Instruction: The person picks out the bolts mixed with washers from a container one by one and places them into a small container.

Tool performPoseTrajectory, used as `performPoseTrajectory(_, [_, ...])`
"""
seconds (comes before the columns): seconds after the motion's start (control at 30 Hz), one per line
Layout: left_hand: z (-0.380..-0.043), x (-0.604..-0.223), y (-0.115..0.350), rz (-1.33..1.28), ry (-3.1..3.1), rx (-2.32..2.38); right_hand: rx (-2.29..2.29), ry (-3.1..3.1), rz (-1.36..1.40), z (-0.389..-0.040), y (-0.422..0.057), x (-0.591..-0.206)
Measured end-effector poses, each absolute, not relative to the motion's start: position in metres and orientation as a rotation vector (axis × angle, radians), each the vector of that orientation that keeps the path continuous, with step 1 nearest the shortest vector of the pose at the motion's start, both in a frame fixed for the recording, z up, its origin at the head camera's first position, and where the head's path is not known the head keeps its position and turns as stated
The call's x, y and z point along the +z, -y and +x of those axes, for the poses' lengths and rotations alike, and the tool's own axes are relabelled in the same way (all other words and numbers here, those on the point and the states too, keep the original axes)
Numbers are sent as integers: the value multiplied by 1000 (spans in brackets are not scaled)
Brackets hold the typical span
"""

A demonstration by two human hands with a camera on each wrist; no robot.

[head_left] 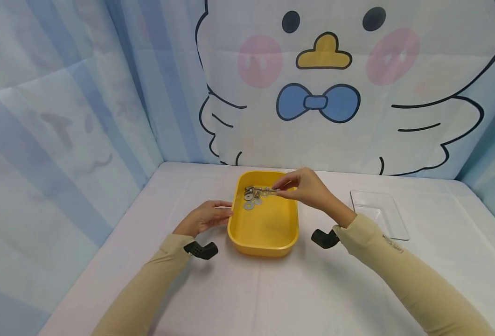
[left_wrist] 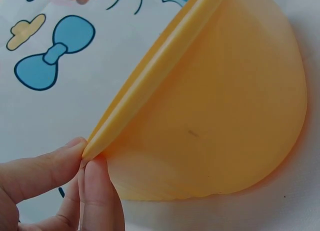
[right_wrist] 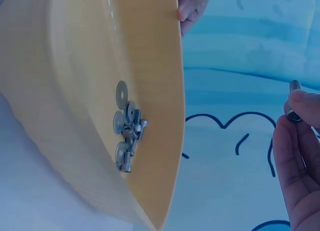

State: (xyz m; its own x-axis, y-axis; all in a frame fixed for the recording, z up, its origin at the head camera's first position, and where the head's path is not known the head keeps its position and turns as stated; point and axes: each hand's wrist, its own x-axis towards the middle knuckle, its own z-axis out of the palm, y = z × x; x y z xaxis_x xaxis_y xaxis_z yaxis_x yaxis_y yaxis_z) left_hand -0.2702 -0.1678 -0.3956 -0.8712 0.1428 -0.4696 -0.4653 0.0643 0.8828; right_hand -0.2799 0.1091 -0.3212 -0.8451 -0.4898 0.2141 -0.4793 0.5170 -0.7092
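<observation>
A yellow plastic tray (head_left: 264,233) stands on the table. Several metal screws (right_wrist: 131,131) and flat washers (right_wrist: 121,95) lie together toward its far end. At the tray's left side, my left hand (head_left: 205,217) pinches the rim between thumb and fingers, plain in the left wrist view. My right hand (head_left: 306,186) is over the far right part of the tray. Between its thumb and fingertips it pinches one screw (right_wrist: 295,85), whose threaded end sticks out past the thumb; the fingers partly cover its head.
To the right, a shallow clear plastic box (head_left: 400,226) sits on the white-covered table (head_left: 239,298), partly behind my right forearm. A curtain (head_left: 318,144) with a cartoon bird rises at the table's back edge. A blue-striped curtain (head_left: 83,140) hangs along the left.
</observation>
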Motion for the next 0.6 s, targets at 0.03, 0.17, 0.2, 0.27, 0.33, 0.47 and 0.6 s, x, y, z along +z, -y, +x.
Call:
performPoseTrajectory(0.03, [-270, -395, 168, -320, -1910, 1860, -1259, -2731, -866, -279, -111, -321])
performPoseTrajectory(0.17, [-269, -395, 168, -311, -1907, 1865, -1247, -2748, -840, -274, -119, -322])
performPoseTrajectory(0.2, [-270, -395, 168, -308, -1906, 1865, -1245, -2752, -837, -273, -121, -322])
performPoseTrajectory(0.27, [-270, -395, 168, -307, -1905, 1867, -1242, -2755, -834, -270, -124, -322])
performPoseTrajectory(0.33, [-269, -395, 168, -308, -1907, 1867, -1236, -2756, -833, -268, -128, -322])
performPoseTrajectory(0.47, [-269, -396, 168, -311, -1903, 1872, -1220, -2763, -822, -264, -135, -324])
performPoseTrajectory(0.6, [-269, -396, 167, -306, -1900, 1873, -1221, -2762, -800, -260, -143, -327])
